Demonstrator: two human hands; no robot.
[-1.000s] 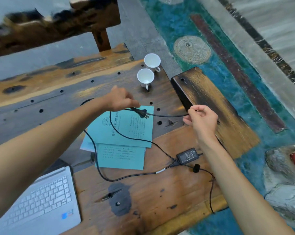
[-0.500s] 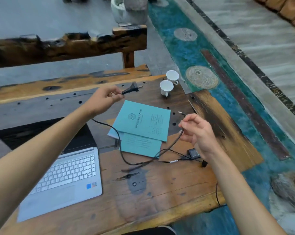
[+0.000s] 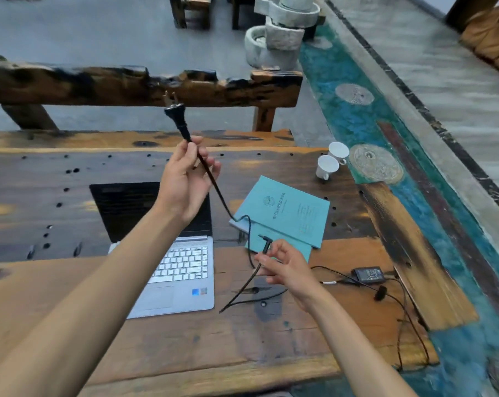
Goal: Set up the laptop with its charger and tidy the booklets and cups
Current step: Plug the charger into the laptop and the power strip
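An open silver laptop (image 3: 174, 270) sits on the wooden table, keyboard toward me. My left hand (image 3: 185, 181) grips the black charger cable just below the mains plug (image 3: 175, 114), raised above the laptop with its prongs up. My right hand (image 3: 285, 265) pinches the thin cable near the angled barrel connector (image 3: 267, 240), right of the laptop. The charger brick (image 3: 368, 275) lies on the table to the right, its cable looping over the edge. Teal booklets (image 3: 288, 213) lie overlapped behind my right hand. Two white cups (image 3: 331, 161) stand at the far right.
The table (image 3: 300, 333) is rough dark and orange wood with holes. A wooden bench back (image 3: 128, 87) runs behind it. Stone basins (image 3: 277, 38) stand on the floor beyond. A teal painted strip (image 3: 371, 133) runs along the right, past the table's edge.
My left hand has lifted the mains plug higher, turning its prongs upward. My right hand has slid along the cable to the barrel connector end. The view tilted up, showing more of the laptop.
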